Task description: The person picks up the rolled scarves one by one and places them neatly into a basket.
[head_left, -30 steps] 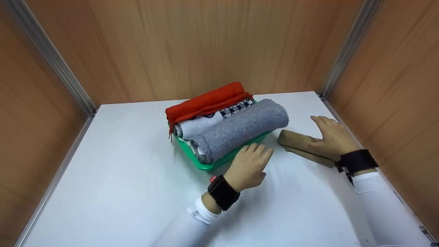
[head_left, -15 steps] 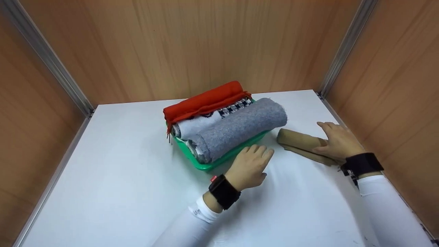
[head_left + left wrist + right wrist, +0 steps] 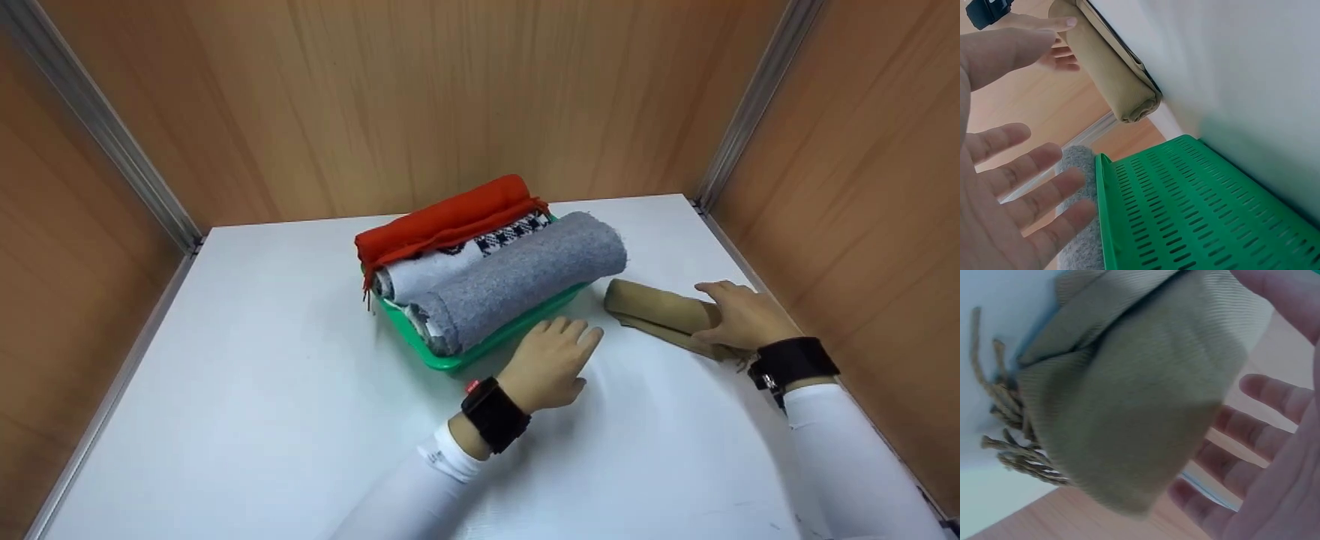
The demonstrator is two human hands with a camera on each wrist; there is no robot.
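Observation:
A rolled tan scarf (image 3: pixel 660 309) with a twisted fringe lies on the table right of the green basket (image 3: pixel 450 363). My right hand (image 3: pixel 746 319) reaches over the scarf's near end, thumb on the near side and fingers on the far side. In the right wrist view, those fingers (image 3: pixel 1252 433) are spread beside the cloth, not curled round it; whether they touch it I cannot tell. My left hand (image 3: pixel 547 364) hovers at the basket's front side, fingers extended and holding nothing. A grey rolled cloth (image 3: pixel 525 281) lies in the basket nearest that hand.
Behind the grey roll, the basket also holds a white-and-black patterned roll (image 3: pixel 450 266) and a red fringed scarf roll (image 3: pixel 450 217). Wooden panels (image 3: pixel 450 97) enclose the white table (image 3: pixel 247 375) at the back and both sides. The right panel stands close to my right hand.
My right hand has shifted slightly right and come down lower around the tan scarf's near end. The left hand stays almost where it was. The rolls in the basket have not moved.

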